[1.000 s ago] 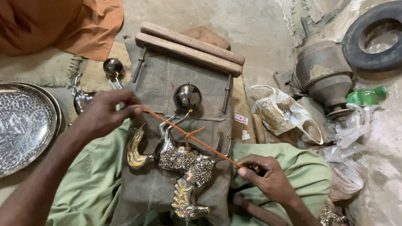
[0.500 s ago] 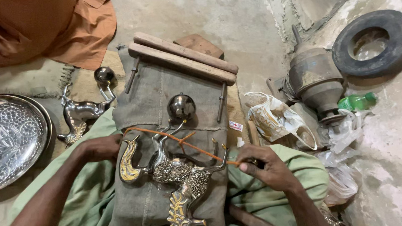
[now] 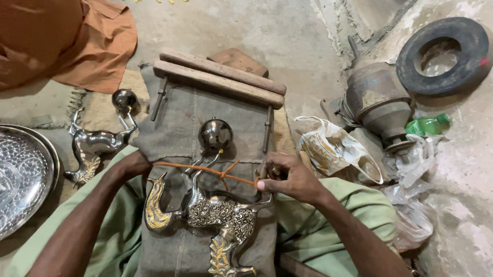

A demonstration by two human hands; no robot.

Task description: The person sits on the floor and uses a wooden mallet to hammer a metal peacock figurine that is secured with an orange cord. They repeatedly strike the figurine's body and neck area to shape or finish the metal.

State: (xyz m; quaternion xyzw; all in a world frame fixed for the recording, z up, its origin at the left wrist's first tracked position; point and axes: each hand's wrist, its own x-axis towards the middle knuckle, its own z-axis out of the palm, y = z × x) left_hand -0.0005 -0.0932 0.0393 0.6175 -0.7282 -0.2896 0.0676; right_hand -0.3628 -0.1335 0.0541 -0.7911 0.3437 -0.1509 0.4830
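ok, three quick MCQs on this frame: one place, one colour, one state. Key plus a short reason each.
1. Where does the engraved round tray lie?
A. on the lap cloth
B. on the floor at the left edge
C. beside the black ring

2. What colour is the cord stretched between the hands?
A. orange
B. blue
C. white

3. How is the right hand's grip?
A. open, off everything
B. pinched on the cord
C. around the green bottle

Key: 1 B, the engraved round tray lies at the left edge. 2 A, the cord is orange. 3 B, the right hand pinches the cord end over the metal animal figure; the left hand is at the other end.
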